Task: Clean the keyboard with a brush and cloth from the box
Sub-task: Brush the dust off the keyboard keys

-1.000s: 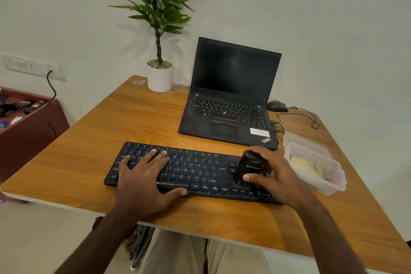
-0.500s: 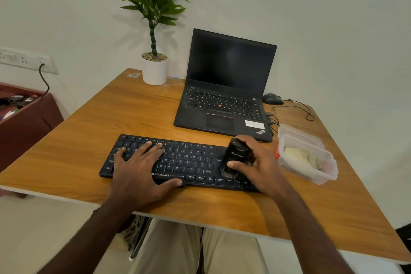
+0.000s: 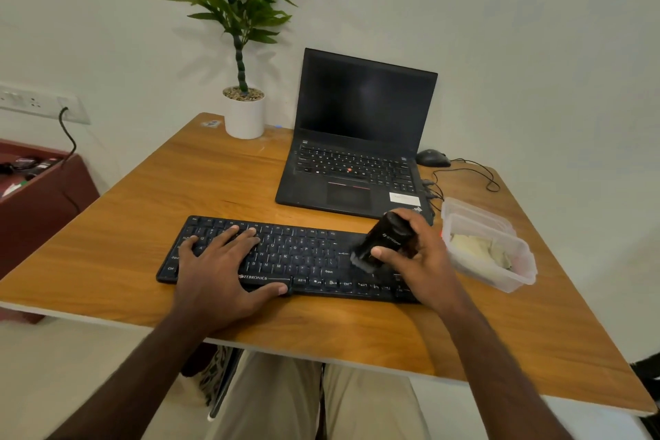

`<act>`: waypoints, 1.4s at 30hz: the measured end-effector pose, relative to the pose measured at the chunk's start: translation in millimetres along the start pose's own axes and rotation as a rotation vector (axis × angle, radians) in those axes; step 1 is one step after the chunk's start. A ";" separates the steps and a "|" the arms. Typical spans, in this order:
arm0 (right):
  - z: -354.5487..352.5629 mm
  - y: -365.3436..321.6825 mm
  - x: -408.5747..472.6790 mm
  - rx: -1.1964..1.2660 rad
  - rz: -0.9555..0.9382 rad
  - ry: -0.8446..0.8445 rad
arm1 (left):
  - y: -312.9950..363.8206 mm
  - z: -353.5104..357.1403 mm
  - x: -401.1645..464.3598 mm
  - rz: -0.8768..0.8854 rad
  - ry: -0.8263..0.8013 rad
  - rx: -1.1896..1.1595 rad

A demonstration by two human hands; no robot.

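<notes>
A black keyboard (image 3: 307, 254) lies across the front of the wooden table (image 3: 150, 225). My left hand (image 3: 221, 268) rests flat on its left half, fingers spread over the keys and thumb by the space bar. My right hand (image 3: 421, 257) grips a black brush (image 3: 384, 239), tilted, with its bristles touching the keys on the right part of the keyboard. A clear plastic box (image 3: 518, 261) stands just right of the keyboard with a pale cloth (image 3: 475, 246) inside it.
An open black laptop (image 3: 357, 154) sits behind the keyboard. A black mouse (image 3: 432, 157) with its cable lies to the laptop's right, and a potted plant (image 3: 244, 111) stands at the back left. A dark red cabinet (image 3: 39, 204) is off the table's left side.
My right hand has swept the brush leftward and up the keys on the right part of the keyboard. My left hand stays pressed on the left half. The camera view shifted slightly.
</notes>
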State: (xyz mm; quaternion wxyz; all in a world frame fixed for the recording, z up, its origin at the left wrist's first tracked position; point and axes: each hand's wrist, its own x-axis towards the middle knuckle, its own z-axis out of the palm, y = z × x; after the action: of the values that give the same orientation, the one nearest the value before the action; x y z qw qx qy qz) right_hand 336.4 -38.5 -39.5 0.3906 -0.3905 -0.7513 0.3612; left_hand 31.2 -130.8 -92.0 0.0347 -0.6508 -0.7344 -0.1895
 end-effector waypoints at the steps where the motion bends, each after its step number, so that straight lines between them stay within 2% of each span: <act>1: -5.1 0.9 -1.1 -0.037 -0.002 -0.041 | -0.6 -0.2 0.5 0.000 0.001 -0.003; 4: -26.6 3.0 -3.0 -0.242 0.013 -0.184 | -1.5 -1.4 2.4 -0.007 -0.014 -0.010; 6: -47.0 3.5 -0.7 -0.316 -0.001 -0.147 | -0.2 -2.4 2.6 0.000 -0.014 0.008; 10: -84.6 3.1 -2.2 -0.268 -0.056 0.013 | 19.4 0.9 3.7 0.084 0.004 0.070; 15: -106.0 16.1 -15.2 -0.303 -0.026 -0.049 | 59.9 17.6 17.6 0.165 -0.038 0.127; 20: -101.5 23.4 -22.1 -0.294 -0.002 -0.088 | 64.7 27.0 18.8 0.181 -0.022 0.123; 26: -55.0 12.9 -4.7 -0.283 -0.016 -0.193 | 64.6 25.1 17.8 0.190 -0.004 0.120; 30: -44.4 7.5 5.1 -0.154 -0.048 -0.118 | 64.3 24.1 16.3 0.195 0.001 0.110; 36: -77.8 12.5 -0.6 -0.365 0.022 -0.278 | 63.6 24.6 16.8 0.190 0.005 0.108; 42: -104.3 9.2 5.9 -0.535 0.054 -0.247 | 64.1 24.9 16.8 0.183 0.000 0.117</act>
State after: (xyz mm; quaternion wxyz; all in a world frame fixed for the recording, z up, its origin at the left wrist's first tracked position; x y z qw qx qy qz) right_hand 427.6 -4.6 -0.2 0.1694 -0.4527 -0.8510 0.2054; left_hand 95.7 -101.7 -95.1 0.0898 -0.7120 -0.6817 -0.1423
